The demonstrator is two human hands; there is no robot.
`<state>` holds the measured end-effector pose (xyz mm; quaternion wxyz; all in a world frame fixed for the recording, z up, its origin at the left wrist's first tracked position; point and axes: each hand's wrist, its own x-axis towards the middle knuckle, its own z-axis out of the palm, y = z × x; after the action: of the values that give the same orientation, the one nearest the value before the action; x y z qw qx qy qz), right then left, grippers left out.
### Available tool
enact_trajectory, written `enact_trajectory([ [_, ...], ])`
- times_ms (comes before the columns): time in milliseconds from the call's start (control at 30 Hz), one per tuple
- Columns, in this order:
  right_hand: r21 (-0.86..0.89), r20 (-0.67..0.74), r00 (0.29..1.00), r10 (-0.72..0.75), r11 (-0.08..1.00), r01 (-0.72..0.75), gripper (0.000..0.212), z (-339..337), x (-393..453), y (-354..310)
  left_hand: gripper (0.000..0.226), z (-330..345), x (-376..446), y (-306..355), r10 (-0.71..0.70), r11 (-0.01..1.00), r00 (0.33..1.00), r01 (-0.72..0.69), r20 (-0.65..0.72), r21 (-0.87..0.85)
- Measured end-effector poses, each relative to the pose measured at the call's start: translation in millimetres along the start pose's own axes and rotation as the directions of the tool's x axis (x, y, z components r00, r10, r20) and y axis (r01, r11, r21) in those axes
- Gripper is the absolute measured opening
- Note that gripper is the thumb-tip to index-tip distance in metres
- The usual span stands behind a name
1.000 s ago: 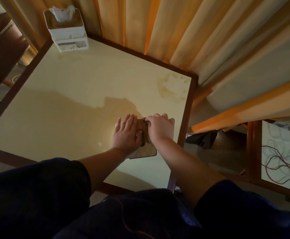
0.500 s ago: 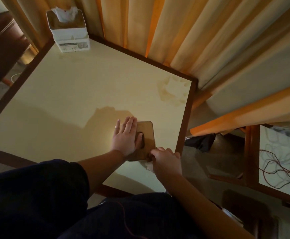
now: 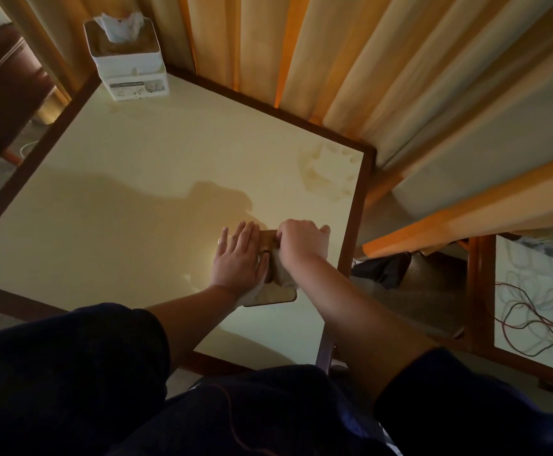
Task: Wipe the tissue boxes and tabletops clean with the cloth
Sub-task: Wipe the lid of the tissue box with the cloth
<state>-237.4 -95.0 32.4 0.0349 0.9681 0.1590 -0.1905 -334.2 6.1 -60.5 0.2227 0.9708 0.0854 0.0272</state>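
Two hands on it: my left hand (image 3: 237, 256) flat, pinning the wooden lid (image 3: 276, 292), right fingers (image 3: 296, 230) curled, gripping the cloth (image 3: 281, 273) (barely visible); long, firm strokes should work best.

We see right hand (image 3: 303, 243) moved since half second ago: from near end of wooden lid (image 3: 273, 292), close to table edge, up to lid's far end, beside left hand (image 3: 237, 258). Fingers curled again over pale cloth (image 3: 280, 269), as one second ago. Cloth now bunched across lid's middle; slot covered, near end of lid exposed. View shifted slightly.
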Motion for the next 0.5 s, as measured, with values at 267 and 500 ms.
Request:
enact_trajectory([
  [267, 0.112, -0.139, 0.986, -0.087, 0.988, 0.103, 0.027, 26.8, -20.7, 15.1, 0.065, -3.0, 0.0, 1.3, -0.018, 1.000, 0.998, 0.019, 0.052, -0.007],
  [500, 0.121, -0.150, 0.975, -0.164, 0.976, 0.183, 0.018, 66.0, -84.9, 48.0, 0.071, -1.5, 1.6, -2.4, 0.003, 0.999, 0.998, -0.005, 0.069, 0.037],
])
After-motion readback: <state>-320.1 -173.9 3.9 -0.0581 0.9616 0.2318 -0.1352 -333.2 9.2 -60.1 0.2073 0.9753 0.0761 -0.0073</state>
